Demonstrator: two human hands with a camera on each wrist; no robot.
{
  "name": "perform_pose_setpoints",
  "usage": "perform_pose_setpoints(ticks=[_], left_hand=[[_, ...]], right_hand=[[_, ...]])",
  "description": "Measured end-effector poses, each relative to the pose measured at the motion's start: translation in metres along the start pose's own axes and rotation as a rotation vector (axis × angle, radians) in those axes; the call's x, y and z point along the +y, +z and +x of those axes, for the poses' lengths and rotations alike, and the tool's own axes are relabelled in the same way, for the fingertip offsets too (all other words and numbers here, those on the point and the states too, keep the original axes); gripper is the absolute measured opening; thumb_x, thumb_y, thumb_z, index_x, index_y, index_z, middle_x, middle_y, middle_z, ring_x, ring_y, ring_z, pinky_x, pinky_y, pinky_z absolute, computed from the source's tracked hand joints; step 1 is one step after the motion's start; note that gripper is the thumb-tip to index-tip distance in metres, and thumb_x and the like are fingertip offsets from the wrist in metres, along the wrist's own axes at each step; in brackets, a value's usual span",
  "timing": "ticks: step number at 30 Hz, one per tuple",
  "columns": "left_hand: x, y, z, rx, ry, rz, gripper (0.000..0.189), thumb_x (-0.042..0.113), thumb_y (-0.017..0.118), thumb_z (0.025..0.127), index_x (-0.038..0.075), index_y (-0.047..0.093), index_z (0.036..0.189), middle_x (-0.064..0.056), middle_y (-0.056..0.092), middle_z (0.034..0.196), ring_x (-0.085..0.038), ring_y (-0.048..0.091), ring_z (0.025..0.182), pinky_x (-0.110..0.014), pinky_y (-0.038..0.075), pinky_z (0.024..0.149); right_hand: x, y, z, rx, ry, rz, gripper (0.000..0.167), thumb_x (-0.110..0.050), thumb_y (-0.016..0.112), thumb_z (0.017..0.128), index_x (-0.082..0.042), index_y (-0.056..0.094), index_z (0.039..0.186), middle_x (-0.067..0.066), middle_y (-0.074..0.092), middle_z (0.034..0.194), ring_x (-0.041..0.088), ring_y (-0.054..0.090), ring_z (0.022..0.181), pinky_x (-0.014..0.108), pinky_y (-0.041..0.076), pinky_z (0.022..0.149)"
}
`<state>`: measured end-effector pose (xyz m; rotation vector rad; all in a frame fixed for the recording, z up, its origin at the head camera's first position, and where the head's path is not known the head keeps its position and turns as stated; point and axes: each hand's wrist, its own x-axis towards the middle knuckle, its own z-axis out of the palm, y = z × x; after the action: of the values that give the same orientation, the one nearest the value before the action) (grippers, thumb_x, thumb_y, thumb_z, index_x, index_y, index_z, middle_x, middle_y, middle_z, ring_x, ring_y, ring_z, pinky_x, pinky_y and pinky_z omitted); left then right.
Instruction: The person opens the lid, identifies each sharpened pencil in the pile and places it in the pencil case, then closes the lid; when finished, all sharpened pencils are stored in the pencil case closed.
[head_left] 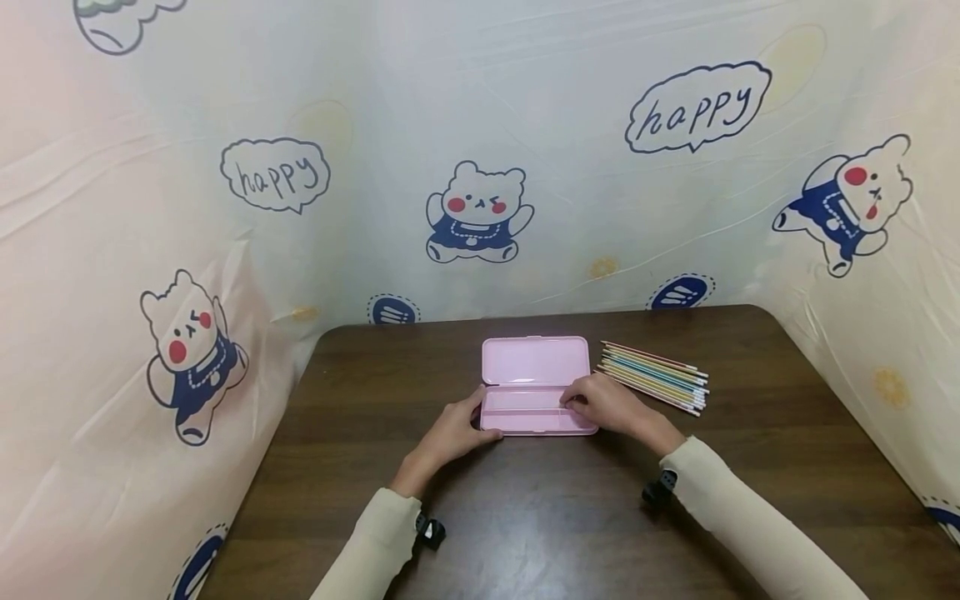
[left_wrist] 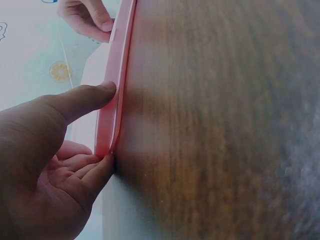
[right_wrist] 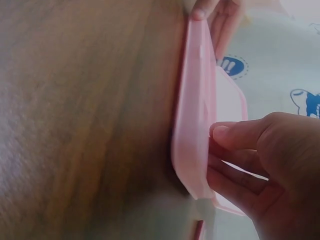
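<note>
Brown table (head_left: 525, 525), left hand (head_left: 453, 427) gripping pink case (head_left: 517, 400), right hand (head_left: 606, 402) reaching in, grip unclear

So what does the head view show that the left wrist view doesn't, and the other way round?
Only the head view shows the pencils lying beside the pink case, and both sleeves. Only the left wrist view shows the palm side of the left hand close up. Both share the case, both hands, the wooden table and the printed backdrop.
</note>
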<state>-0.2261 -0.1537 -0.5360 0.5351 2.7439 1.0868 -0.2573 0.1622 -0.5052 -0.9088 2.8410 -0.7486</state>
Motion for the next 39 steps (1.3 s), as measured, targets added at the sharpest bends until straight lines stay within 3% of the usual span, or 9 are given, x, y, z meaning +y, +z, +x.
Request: perform_pose_setpoints(ticks=[5, 11, 17, 22, 30, 39], left_hand=[[-0.001, 0.000, 0.001, 0.000, 0.007, 0.009, 0.096, 0.035, 0.084, 0.093, 0.008, 0.032, 0.168, -0.015, 0.041, 0.169, -0.030, 0.049, 0.153, -0.048, 0.044, 0.122], [-0.001, -0.001, 0.000, -0.006, 0.002, -0.001, 0.096, 0.036, 0.084, 0.093, 0.006, 0.031, 0.168, -0.015, 0.041, 0.169, -0.030, 0.048, 0.153, -0.049, 0.043, 0.122], [-0.002, 0.001, -0.001, -0.002, 0.002, 0.003, 0.095, 0.036, 0.084, 0.094, 0.006, 0.032, 0.167, -0.017, 0.041, 0.169, -0.032, 0.048, 0.153, -0.050, 0.043, 0.122], [-0.001, 0.001, -0.001, 0.001, -0.003, 0.003, 0.095, 0.036, 0.084, 0.093, 0.007, 0.032, 0.168, -0.016, 0.041, 0.169, -0.032, 0.048, 0.153, -0.049, 0.043, 0.122], [-0.002, -0.001, -0.001, -0.001, -0.008, 0.008, 0.096, 0.037, 0.084, 0.094, 0.006, 0.031, 0.168, -0.016, 0.040, 0.169, -0.031, 0.048, 0.153, -0.050, 0.043, 0.122], [-0.001, -0.001, -0.001, -0.006, -0.010, 0.026, 0.097, 0.037, 0.084, 0.093, 0.007, 0.031, 0.168, -0.016, 0.038, 0.171, -0.032, 0.046, 0.154, -0.049, 0.043, 0.122]], right_hand=[[0.000, -0.019, -0.005, 0.031, 0.021, 0.021, 0.018, -0.005, 0.075, 0.098, -0.006, 0.083, 0.114, 0.009, 0.082, 0.112, 0.017, 0.073, 0.093, 0.045, 0.064, 0.093], [0.008, -0.048, -0.015, 0.144, -0.009, -0.025, 0.015, -0.001, 0.076, 0.096, -0.003, 0.083, 0.108, 0.010, 0.082, 0.102, 0.015, 0.067, 0.081, 0.038, 0.062, 0.075], [0.020, -0.074, -0.033, 0.207, 0.046, -0.071, 0.014, -0.001, 0.075, 0.095, -0.004, 0.083, 0.106, 0.012, 0.082, 0.102, 0.021, 0.072, 0.085, 0.049, 0.063, 0.082], [0.032, -0.089, -0.050, 0.213, 0.104, -0.092, 0.015, -0.002, 0.074, 0.096, -0.004, 0.083, 0.108, 0.015, 0.081, 0.105, 0.025, 0.073, 0.089, 0.053, 0.064, 0.086], [0.050, -0.102, -0.075, 0.201, 0.157, -0.099, 0.015, -0.002, 0.073, 0.097, -0.003, 0.083, 0.109, 0.016, 0.081, 0.106, 0.023, 0.074, 0.088, 0.051, 0.064, 0.081], [0.076, -0.100, -0.095, 0.160, 0.219, -0.106, 0.014, -0.003, 0.073, 0.097, -0.001, 0.081, 0.108, 0.016, 0.081, 0.101, 0.020, 0.070, 0.082, 0.044, 0.063, 0.073]])
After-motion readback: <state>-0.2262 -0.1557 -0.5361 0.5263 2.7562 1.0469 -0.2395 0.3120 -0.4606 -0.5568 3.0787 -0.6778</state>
